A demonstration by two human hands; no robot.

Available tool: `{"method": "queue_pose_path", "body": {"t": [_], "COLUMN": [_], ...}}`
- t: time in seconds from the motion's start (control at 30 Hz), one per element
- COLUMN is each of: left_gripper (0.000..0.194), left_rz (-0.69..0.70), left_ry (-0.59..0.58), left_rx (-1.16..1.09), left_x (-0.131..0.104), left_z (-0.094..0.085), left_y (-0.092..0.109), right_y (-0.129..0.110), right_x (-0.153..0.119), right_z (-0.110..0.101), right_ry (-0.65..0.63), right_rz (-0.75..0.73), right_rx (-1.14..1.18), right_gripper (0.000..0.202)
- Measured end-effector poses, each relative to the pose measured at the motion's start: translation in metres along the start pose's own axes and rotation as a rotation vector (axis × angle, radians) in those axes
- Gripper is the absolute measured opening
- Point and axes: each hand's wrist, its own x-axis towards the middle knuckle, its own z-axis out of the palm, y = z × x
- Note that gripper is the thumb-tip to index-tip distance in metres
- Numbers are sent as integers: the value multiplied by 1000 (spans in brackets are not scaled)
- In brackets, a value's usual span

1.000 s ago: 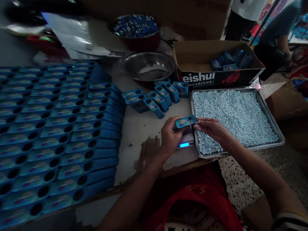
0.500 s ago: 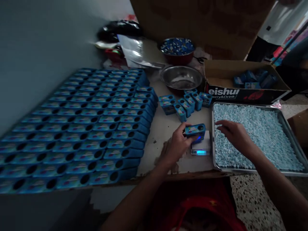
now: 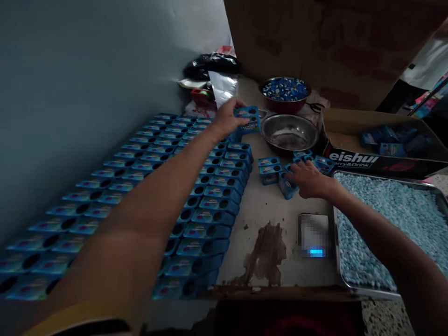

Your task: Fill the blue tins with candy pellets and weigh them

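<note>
Near the far end of the rows of blue containers (image 3: pixel 217 217), my left hand (image 3: pixel 227 120) grips one small blue container (image 3: pixel 249 122) with a dark round opening in its top. My right hand (image 3: pixel 310 179) reaches over a loose group of the same kind, its fingers apart and partly covering them. Just under its thumb is a blue container (image 3: pixel 288 187); whether they touch is unclear. A small scale (image 3: pixel 314 231) with a lit blue display lies closer to me, with nothing on it.
A metal tray (image 3: pixel 336 242) of pale blue pellets (image 3: pixel 402 219) stands on the right. Behind are an empty steel bowl (image 3: pixel 290 133), a bowl of blue-and-silver pieces (image 3: pixel 285 91) and a cardboard box (image 3: pixel 350 156) with several blue containers. A wall (image 3: pixel 87 70) borders the left.
My left hand has carried the blue container from above the scale to the far end of the rows. My right hand has moved from the pellet tray to the loose containers. The view has shifted.
</note>
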Motion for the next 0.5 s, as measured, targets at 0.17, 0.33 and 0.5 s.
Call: {"method": "queue_pose_path", "body": {"t": [0.17, 0.33, 0.5], "left_gripper": [41, 46, 39], "left_rz": [16, 78, 37], "left_ry": [-185, -387, -465], "left_rx": [108, 308, 459], "left_x": [-2, -9, -13], "left_z": [4, -9, -16], "left_y": [-47, -85, -97], "right_y": [5, -10, -28], "right_x": [16, -3, -78], "right_z": [2, -4, -6], "right_ry": [-69, -65, -39], "right_rz": [-90, -165, 85], "right_rx": [-67, 11, 169], "right_gripper": [29, 10, 12]}}
